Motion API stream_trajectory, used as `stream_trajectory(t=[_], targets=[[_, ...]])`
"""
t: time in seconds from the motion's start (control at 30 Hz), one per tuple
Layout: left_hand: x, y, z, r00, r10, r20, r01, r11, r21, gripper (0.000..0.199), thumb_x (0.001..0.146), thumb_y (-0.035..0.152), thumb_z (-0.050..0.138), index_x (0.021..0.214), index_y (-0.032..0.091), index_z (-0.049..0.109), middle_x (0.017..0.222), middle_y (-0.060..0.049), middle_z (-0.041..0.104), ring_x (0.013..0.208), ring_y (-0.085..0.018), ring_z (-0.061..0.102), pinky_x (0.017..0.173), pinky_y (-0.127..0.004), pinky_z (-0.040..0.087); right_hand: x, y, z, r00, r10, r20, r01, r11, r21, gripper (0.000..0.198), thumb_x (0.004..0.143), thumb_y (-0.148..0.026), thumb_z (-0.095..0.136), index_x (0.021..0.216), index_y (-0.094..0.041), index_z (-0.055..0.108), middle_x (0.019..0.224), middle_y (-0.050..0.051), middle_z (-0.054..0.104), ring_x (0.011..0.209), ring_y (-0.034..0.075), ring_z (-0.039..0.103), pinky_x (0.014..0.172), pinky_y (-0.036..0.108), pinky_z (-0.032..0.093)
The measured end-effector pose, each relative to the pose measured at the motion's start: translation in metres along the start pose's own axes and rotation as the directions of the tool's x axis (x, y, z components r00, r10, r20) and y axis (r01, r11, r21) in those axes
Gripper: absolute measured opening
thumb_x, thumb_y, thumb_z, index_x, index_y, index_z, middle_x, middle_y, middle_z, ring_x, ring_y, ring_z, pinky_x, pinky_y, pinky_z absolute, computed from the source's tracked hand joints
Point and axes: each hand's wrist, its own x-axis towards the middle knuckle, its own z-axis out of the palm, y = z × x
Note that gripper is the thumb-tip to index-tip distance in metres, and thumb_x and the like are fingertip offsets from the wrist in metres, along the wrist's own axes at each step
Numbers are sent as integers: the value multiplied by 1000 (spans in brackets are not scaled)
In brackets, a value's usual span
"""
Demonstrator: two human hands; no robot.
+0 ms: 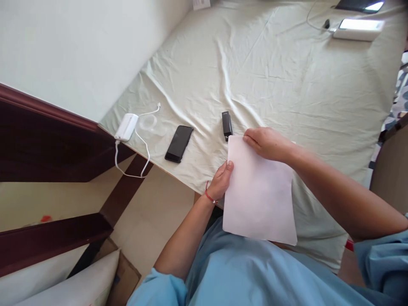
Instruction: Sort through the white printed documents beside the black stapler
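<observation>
White sheets of paper [259, 199] are held over the near edge of the cloth-covered table, their lower part close to my blue shirt. My left hand [221, 180] grips the left side of the paper, thumb on top and fingers hidden underneath. At the top edge, my right hand [266, 142] is closed on the paper with its fingers bent over it. A black stapler [226, 124] lies just beyond the paper's upper left corner. To the left of the stapler rests a black smartphone [179, 143].
A white power adapter [126, 127] with a white cable sits at the table's left edge, part of the cable hanging over. At the far right are a white device [358, 30] and a dark tablet-like device [360, 5]. A wall and dark red wooden furniture [47, 140] border the left.
</observation>
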Motion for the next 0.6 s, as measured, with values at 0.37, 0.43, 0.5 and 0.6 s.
stream_trajectory(t=[0.37,0.43,0.5,0.6], targets=[[4,-1,-1,978,-136,-159,121,988,-99,50,87,50,74,124,18,67,128,-11,74,129,-31,64,113,-45,48,37,-9,18,997,11,80,-23,990,139,27,99,-27,48,87,-18,70,91,6,71,82,20,58,70,30,37],[5,-4,-2,974,-97,-204,85,994,-66,48,90,50,71,125,19,66,133,-11,72,129,-30,64,114,-43,48,42,-13,23,997,-10,82,-1,991,134,28,100,-27,47,89,-18,72,93,7,72,84,20,59,71,30,37],[6,-6,-2,973,-62,-222,56,998,-34,47,91,53,69,123,18,68,134,-12,71,129,-30,63,115,-42,47,44,-17,26,996,-7,83,-3,992,124,28,99,-27,47,90,-17,72,93,8,72,84,21,58,71,30,37],[8,-9,-1,974,-35,-226,33,999,-12,48,90,58,68,116,17,70,129,-13,74,127,-30,65,114,-42,47,42,-19,28,998,-3,70,-6,990,141,27,98,-27,49,89,-17,72,90,7,71,82,20,57,71,30,36]])
